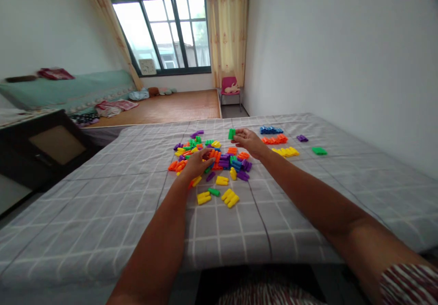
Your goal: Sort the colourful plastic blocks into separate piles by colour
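My right hand (pixel 249 141) pinches a green plastic building block (pixel 232 134) and holds it above the far side of a mixed pile of blocks. Over the pile's middle, my left hand (pixel 199 162) is closed on an orange building block (pixel 216 156) by thumb and fingers. Purple blocks (pixel 224 161) lie right beside that orange one. Closer to me are loose yellow blocks (pixel 230 198) and a single green piece (pixel 214 191). My left fingers hide part of the pile.
On the right of the grey checked cloth (pixel 130 213) lie a blue row (pixel 271 130), an orange row (pixel 274 139), a yellow row (pixel 286 152), a purple block (pixel 302 138) and a green block (pixel 319 150). A dark cabinet (pixel 51 149) stands at left.
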Demonstrator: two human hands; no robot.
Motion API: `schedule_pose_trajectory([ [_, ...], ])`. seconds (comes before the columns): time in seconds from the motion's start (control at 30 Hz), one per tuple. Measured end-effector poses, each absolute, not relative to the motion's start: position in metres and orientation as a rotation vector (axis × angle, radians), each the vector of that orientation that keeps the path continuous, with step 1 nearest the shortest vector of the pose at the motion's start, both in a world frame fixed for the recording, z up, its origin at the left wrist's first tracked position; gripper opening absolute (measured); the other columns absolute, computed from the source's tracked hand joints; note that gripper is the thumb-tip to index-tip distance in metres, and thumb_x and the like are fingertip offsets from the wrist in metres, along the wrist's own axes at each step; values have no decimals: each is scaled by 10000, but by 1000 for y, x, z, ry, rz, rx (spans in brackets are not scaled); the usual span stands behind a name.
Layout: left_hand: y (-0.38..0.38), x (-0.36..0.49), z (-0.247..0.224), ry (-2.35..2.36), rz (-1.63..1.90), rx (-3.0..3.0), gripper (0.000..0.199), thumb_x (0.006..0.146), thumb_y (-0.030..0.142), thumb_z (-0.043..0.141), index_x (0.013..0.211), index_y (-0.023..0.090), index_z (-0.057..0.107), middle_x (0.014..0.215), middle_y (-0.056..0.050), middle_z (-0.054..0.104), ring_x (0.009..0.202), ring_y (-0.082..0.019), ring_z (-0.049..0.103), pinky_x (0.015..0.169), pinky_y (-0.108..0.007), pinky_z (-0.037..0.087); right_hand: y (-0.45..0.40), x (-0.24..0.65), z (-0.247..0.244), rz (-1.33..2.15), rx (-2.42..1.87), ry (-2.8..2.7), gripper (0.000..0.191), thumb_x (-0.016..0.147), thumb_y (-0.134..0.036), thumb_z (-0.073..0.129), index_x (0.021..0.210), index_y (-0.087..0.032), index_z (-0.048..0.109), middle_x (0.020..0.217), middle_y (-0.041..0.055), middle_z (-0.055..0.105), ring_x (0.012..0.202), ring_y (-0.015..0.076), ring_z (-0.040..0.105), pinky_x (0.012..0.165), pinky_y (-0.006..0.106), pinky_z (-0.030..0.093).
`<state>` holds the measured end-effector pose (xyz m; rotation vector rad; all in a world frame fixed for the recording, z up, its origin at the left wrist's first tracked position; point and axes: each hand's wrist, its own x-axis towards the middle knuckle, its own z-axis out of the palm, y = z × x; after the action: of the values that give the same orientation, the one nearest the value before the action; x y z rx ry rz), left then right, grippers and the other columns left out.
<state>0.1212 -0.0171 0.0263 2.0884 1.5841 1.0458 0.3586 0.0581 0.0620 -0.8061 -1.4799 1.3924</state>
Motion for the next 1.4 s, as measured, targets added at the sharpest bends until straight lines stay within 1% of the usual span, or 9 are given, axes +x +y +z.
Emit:
schedule_pose_trajectory([
  [0.17, -17, 120, 28, 1608, 980, 2103, 468, 789, 454, 587, 1141, 152, 648, 1003, -76, 719, 891, -214, 664, 834, -345, 529, 99, 480, 67, 1008, -1102, -1500, 316, 695, -294, 743, 949, -178, 597, 925, 62, 713, 809, 153, 651, 710, 283, 519],
  [0.33, -15, 117, 27, 1649, 947, 2112, 506, 777, 514, 581, 1130, 159, 656, 1000, -77, 724, 903, -232, 666, 847, -368, 526, 122, 643, 38, 288, -1829, -1476, 163, 677, -212, 667, 824, -144, 682, 836, 76, 722, 754, 176, 651, 646, 259, 491],
  [0.5, -16, 118, 30, 1710, 950, 2085, 512, 759, 560, 584, 1092, 180, 668, 1013, -69, 726, 908, -237, 667, 847, -372, 532, 116, 718, 1, 123, -2201, -1515, 217, 661, -234, 626, 822, -166, 754, 790, 76, 739, 762, 211, 673, 648, 268, 483],
  [0.77, -21, 123, 37, 1704, 938, 2000, 473, 733, 554, 608, 1078, 235, 667, 995, -35, 728, 909, -228, 674, 829, -361, 550, 110, 711, 11, 271, -2270, -1673, 325, 698, -386, 643, 894, -172, 789, 774, 115, 739, 712, 222, 665, 615, 278, 453],
  [0.87, -18, 120, 33, 1690, 940, 2041, 480, 754, 521, 605, 1124, 219, 653, 1023, -50, 719, 930, -224, 673, 846, -355, 542, 107, 708, 13, 237, -2257, -1731, 290, 707, -361, 648, 888, -183, 790, 768, 109, 738, 705, 215, 655, 603, 272, 431],
  [1.0, -19, 118, 31, 1710, 951, 2109, 496, 816, 445, 563, 1247, 202, 597, 1063, -67, 707, 919, -214, 669, 846, -356, 535, 103, 707, 6, 38, -2232, -1644, 281, 778, -262, 612, 975, -130, 763, 968, 181, 729, 792, 224, 641, 651, 306, 411],
  [1.1, -24, 121, 33, 1806, 907, 2205, 423, 851, 365, 533, 1229, 196, 621, 1050, -74, 712, 932, -216, 661, 882, -365, 515, 103, 698, 1, -174, -2033, -1567, 334, 821, -188, 560, 1115, -110, 698, 1076, 207, 696, 876, 232, 618, 722, 334, 407],
  [1.23, -29, 127, 38, 1913, 820, 2336, 341, 862, 307, 534, 1157, 206, 673, 1129, -81, 691, 1055, -223, 621, 958, -357, 474, 103, 651, 14, -307, -1730, -1644, 326, 828, -123, 510, 1107, -115, 679, 1063, 197, 682, 847, 226, 609, 781, 340, 420],
  [1.4, -25, 118, 57, 2063, 749, 2317, 322, 849, 284, 549, 1129, 214, 691, 1163, -86, 678, 1033, -226, 630, 911, -331, 491, 82, 534, 45, -2, -1268, -2052, 273, 832, -193, 521, 1049, -161, 684, 1067, 124, 683, 756, 191, 621, 765, 323, 470],
])
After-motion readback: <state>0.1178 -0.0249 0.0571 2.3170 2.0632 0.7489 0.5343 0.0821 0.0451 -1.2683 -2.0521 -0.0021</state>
